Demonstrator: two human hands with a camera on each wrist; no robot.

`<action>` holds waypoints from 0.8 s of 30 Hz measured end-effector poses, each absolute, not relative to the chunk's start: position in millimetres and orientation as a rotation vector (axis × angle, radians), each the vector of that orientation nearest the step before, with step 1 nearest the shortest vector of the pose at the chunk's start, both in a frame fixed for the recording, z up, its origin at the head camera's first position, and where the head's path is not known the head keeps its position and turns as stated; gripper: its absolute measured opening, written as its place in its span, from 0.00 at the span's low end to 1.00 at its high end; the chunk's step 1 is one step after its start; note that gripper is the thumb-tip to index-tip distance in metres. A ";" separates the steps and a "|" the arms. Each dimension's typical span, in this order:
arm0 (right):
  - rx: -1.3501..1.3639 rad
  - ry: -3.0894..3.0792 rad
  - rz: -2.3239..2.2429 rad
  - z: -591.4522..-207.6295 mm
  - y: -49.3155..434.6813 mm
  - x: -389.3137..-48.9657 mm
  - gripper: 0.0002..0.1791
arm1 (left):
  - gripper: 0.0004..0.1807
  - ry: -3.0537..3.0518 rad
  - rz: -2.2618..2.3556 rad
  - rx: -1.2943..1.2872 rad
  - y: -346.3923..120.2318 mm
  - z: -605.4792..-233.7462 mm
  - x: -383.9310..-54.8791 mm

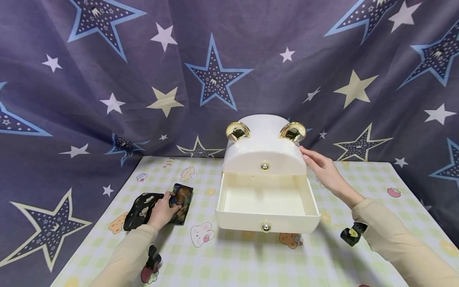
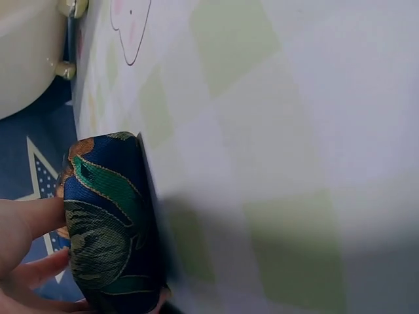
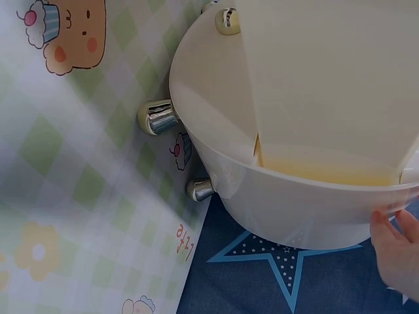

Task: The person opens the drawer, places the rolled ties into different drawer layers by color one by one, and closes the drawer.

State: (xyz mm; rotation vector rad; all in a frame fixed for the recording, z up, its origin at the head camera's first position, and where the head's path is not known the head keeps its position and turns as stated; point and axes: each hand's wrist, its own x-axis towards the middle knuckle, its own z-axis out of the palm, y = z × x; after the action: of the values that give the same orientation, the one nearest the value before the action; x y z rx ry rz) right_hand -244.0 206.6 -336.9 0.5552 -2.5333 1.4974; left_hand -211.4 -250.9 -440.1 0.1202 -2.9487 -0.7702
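On the left of the table, my left hand grips a dark blue brocade case with a woven pattern. In the left wrist view, the thumb and fingers hold one side of this case. Beside it, partly behind the hand, lies a black pouch with pale figures. A white storage box with gold ears stands at the back centre, its lower drawer pulled out and nothing inside. My right hand touches the box's right side with fingers extended; in the right wrist view, the fingertips rest against its wall.
The table wears a green-and-white checked cloth with cartoon prints. A purple curtain with stars hangs directly behind the box. Gold feet lift the box off the table, and the drawer juts toward the front.
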 end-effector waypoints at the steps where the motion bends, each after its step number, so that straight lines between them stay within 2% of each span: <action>1: 0.554 -2.534 1.496 -336.9 206.8 -243.9 0.27 | 0.25 -2.945 -0.776 0.122 -250.3 -440.0 -211.3; 24: 0.564 -2.524 1.505 -337.1 207.4 -243.7 0.27 | 0.27 -2.897 -0.866 0.046 -247.8 -443.3 -214.9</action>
State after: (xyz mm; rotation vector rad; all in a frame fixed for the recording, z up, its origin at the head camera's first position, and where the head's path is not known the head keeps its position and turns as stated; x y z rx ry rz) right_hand -243.7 207.4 -337.1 0.5637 -2.5241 1.5052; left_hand -214.9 -247.8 -443.3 0.0463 -2.8967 -0.8657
